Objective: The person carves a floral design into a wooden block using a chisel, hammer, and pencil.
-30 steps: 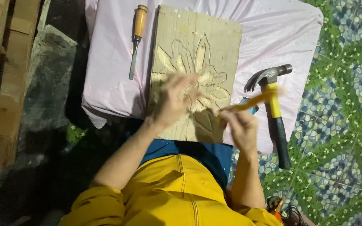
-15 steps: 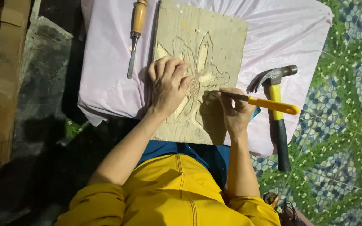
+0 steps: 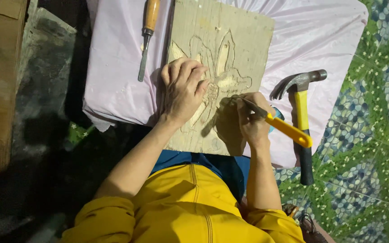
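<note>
Left hand (image 3: 183,87) lay open, pinning the board (image 3: 219,67) steady; right hand (image 3: 251,119) gripped a chisel (image 3: 275,123), tip in the carving.

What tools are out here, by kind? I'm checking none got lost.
Carving tools: 2, a wooden-handled chisel on the cloth and a yellow-handled tool in the right hand
Hammers: 1, the claw hammer
Total: 3

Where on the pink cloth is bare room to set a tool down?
Bare pink cloth lies left of the wooden-handled chisel, and more between the carved wooden board and the yellow-handled claw hammer. The board itself is crowded by the left hand and right hand.
</note>
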